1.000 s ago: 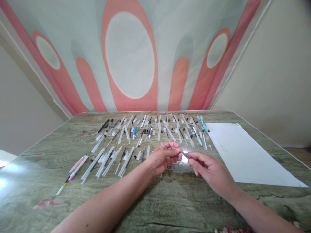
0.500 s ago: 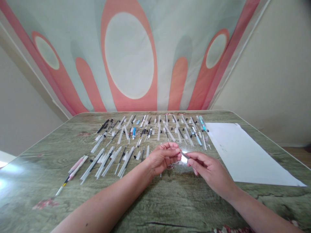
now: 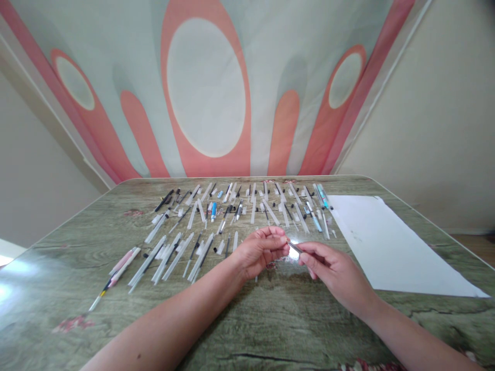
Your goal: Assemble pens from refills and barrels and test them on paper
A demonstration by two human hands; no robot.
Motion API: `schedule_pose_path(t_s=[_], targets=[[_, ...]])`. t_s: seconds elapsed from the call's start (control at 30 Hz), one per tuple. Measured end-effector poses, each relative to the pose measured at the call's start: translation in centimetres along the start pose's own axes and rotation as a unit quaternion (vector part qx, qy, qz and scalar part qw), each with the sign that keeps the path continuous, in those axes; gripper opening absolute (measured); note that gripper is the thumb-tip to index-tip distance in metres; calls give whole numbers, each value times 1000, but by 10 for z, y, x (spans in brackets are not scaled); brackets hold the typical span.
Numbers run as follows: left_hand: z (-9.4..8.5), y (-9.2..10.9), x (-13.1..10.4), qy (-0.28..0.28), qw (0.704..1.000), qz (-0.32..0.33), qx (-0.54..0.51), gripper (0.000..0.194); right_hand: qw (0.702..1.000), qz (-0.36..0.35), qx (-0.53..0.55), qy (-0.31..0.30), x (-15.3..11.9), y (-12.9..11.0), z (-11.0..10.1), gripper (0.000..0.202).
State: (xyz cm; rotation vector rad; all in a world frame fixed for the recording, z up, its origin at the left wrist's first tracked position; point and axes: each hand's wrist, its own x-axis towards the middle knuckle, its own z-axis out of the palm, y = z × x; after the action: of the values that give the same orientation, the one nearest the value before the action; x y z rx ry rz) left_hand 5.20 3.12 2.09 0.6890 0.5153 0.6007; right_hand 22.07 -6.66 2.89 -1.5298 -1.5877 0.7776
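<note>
Over the table's middle, my left hand (image 3: 266,247) and my right hand (image 3: 328,268) face each other, almost tip to tip. Between them runs a slim dark pen part (image 3: 294,248), tilted down to the right. My right thumb and fingers pinch its lower end, which is partly hidden. At its upper end, my left thumb and forefinger close on the tip; anything small between them is too hidden to make out. Beyond the hands lie rows of taken-apart pens: clear barrels (image 3: 178,256), dark refills (image 3: 192,252) and small black caps (image 3: 215,250).
A white sheet of paper (image 3: 398,247) lies on the right of the wood-patterned table (image 3: 309,330). Pink and white pen parts (image 3: 124,265) rest at the left front. A blue pen piece (image 3: 213,211) is among the rows. A patterned cloth (image 3: 209,165) hangs behind the table.
Almost nothing differs. Both hands stay in the same place and keep their pinch around the slim dark pen part; the view shifts very slightly.
</note>
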Motion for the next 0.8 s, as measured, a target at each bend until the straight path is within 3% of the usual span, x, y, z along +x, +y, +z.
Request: schedule_pose_path(t_s=[0.43, 0.6, 0.67, 0.7, 0.8], targets=[[0, 0, 1, -3, 1000, 8, 19, 24, 1000, 2, 0, -1, -2, 1, 0, 29], [-4, 17, 2, 34, 987, 71, 141, 22, 1000, -2, 3, 14, -1, 2, 1, 33], [-9, 27, 2, 72, 952, 132, 265, 17, 1000, -3, 4, 22, -1, 4, 0, 33], [-11, 31, 1, 86, 920, 162, 347, 14, 1000, -3, 6, 26, 0, 6, 0, 33], [-16, 40, -4, 71, 767, 219, 599, 9, 999, 6, 17, 34, 2, 12, -2, 34]])
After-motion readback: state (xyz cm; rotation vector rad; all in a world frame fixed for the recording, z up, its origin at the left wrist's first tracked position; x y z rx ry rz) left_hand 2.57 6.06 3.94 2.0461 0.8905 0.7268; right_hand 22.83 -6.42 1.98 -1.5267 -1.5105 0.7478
